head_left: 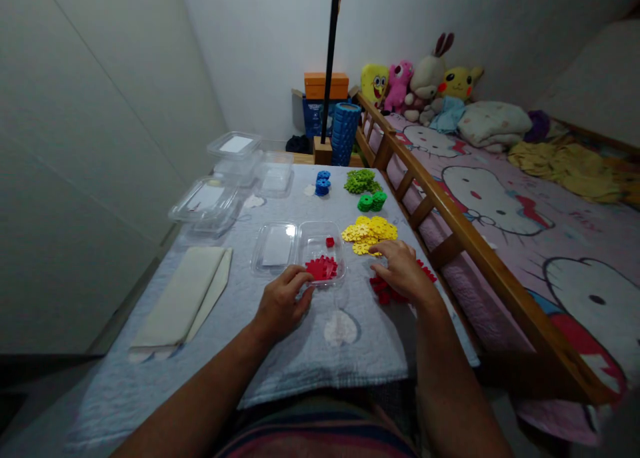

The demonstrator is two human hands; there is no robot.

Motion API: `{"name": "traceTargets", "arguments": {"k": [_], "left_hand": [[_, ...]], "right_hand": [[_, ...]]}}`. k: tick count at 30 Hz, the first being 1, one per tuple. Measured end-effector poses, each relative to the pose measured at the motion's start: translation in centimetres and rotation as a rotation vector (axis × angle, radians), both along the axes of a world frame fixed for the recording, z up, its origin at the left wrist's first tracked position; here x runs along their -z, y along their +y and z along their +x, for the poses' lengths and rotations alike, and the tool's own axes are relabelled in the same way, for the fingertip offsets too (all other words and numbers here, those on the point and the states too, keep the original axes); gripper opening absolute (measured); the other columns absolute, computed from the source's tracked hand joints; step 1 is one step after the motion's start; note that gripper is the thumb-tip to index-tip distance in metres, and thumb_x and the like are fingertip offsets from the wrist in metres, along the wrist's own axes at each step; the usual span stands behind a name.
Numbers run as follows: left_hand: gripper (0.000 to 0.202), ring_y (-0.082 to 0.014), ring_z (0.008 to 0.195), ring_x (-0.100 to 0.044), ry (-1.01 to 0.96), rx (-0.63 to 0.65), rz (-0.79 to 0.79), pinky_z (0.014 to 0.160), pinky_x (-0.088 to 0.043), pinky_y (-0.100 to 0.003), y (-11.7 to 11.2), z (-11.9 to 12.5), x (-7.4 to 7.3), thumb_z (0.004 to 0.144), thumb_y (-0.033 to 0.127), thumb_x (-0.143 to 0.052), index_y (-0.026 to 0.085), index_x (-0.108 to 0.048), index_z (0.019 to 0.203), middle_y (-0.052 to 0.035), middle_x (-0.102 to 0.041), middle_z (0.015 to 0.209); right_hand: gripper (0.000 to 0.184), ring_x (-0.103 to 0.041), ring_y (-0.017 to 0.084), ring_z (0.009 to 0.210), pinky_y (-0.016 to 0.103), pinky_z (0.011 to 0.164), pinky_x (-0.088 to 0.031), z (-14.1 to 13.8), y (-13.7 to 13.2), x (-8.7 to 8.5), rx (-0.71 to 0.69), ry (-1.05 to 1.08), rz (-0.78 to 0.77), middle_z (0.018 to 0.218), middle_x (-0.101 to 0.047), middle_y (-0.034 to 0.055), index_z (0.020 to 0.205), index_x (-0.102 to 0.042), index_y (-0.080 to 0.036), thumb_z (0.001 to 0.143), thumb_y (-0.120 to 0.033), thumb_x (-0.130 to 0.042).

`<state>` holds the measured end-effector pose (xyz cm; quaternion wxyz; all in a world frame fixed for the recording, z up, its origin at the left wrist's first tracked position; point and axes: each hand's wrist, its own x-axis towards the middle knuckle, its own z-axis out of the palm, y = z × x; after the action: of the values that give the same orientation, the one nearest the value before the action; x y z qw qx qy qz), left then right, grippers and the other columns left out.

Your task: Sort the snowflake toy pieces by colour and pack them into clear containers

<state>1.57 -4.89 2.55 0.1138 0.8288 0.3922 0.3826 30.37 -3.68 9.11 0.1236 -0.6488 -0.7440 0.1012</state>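
A clear plastic box (342, 245) lies with its lid (256, 257) folded open to the left. Inside it are red toothed plastic discs (323, 268) and a small red piece (330, 242). My left hand (284, 301) holds the box's front left corner, fingers on the rim close to the red discs. On the right, my right hand (403, 270) is over a pile of red pieces (387, 293), thumb and forefinger apart, and nothing shows between them. Just beyond its fingertips are yellow flower-shaped discs (367, 230). The palm side is hidden.
Green discs (373, 201), light green pieces (361, 181) and blue discs (323, 183) sit farther back. Stacked clear boxes (205, 201) and a folded cream cloth (183, 298) lie at the left. A wooden bed rail (450, 228) runs along the right side.
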Motion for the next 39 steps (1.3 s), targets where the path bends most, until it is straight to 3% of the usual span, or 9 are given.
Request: {"name": "traceTargets", "arguments": {"k": [7,12,19,23,26,33,39], "left_hand": [[0.012,-0.0141,0.079,-0.065,0.009,-0.006,-0.016,0.072,-0.057,-0.027,0.1,0.0,0.1,0.094,0.019,-0.058,0.02,-0.063,0.105,-0.0056,-0.065,0.105],[0.012,-0.0139,0.079,-0.065,0.002,-0.013,0.001,0.07,-0.057,-0.027,0.1,0.1,0.1,0.094,0.018,-0.057,0.02,-0.063,0.104,-0.0059,-0.065,0.104],[0.012,-0.0139,0.078,-0.065,0.003,-0.014,-0.014,0.069,-0.057,-0.027,0.0,0.0,0.1,0.093,0.018,-0.058,0.019,-0.063,0.104,-0.0058,-0.065,0.104],[0.013,-0.0142,0.079,-0.065,-0.002,-0.014,-0.007,0.068,-0.056,-0.026,0.0,0.0,0.0,0.093,0.017,-0.058,0.019,-0.063,0.105,-0.0061,-0.065,0.105],[0.013,-0.0144,0.079,-0.065,-0.006,-0.01,0.009,0.068,-0.056,-0.026,0.0,0.1,0.0,0.093,0.016,-0.058,0.019,-0.063,0.105,-0.0062,-0.065,0.104],[0.014,-0.0138,0.078,-0.064,0.007,-0.001,-0.012,0.07,-0.056,-0.027,0.1,0.1,0.2,0.093,0.016,-0.058,0.02,-0.062,0.106,-0.0057,-0.065,0.105],[0.016,-0.0133,0.076,-0.064,0.003,0.008,-0.01,0.068,-0.056,-0.027,0.0,0.0,0.2,0.093,0.015,-0.058,0.02,-0.061,0.107,-0.0059,-0.065,0.105]], "right_hand": [[0.047,-0.044,0.035,0.132,0.059,0.114,-0.024,1.2,-5.0,1.8,-0.09,-0.283,-0.024,0.141,-0.059,0.0111,0.122,-0.069,-0.024,0.076,-0.025,-0.076],[0.033,-0.041,0.037,0.135,0.063,0.118,-0.016,0.6,-5.7,2.8,-0.043,-0.33,0.04,0.139,-0.059,0.0128,0.11,-0.071,-0.022,0.078,-0.019,-0.073],[0.018,-0.044,0.037,0.13,0.06,0.114,-0.023,0.2,-5.5,2.2,-0.05,-0.278,0.072,0.128,-0.063,0.013,0.096,-0.071,-0.022,0.08,-0.014,-0.069],[0.011,-0.055,0.028,0.111,0.043,0.099,-0.039,-1.2,-4.2,0.4,-0.114,-0.069,0.056,0.111,-0.067,0.0094,0.096,-0.067,-0.021,0.085,-0.018,-0.068],[0.01,-0.057,0.024,0.102,0.036,0.092,-0.041,-3.3,-2.1,-0.6,-0.142,0.064,0.08,0.104,-0.067,0.0071,0.1,-0.065,-0.021,0.09,-0.021,-0.065],[0.022,-0.046,0.028,0.12,0.043,0.105,-0.032,-7.9,3.2,0.4,-0.087,-0.024,0.162,0.126,-0.061,0.0109,0.11,-0.069,-0.021,0.09,-0.021,-0.063],[0.022,-0.038,0.031,0.133,0.05,0.113,-0.024,-8.1,4.3,1.7,-0.065,-0.086,0.106,0.142,-0.054,0.0108,0.109,-0.074,-0.022,0.091,-0.022,-0.061]]}}
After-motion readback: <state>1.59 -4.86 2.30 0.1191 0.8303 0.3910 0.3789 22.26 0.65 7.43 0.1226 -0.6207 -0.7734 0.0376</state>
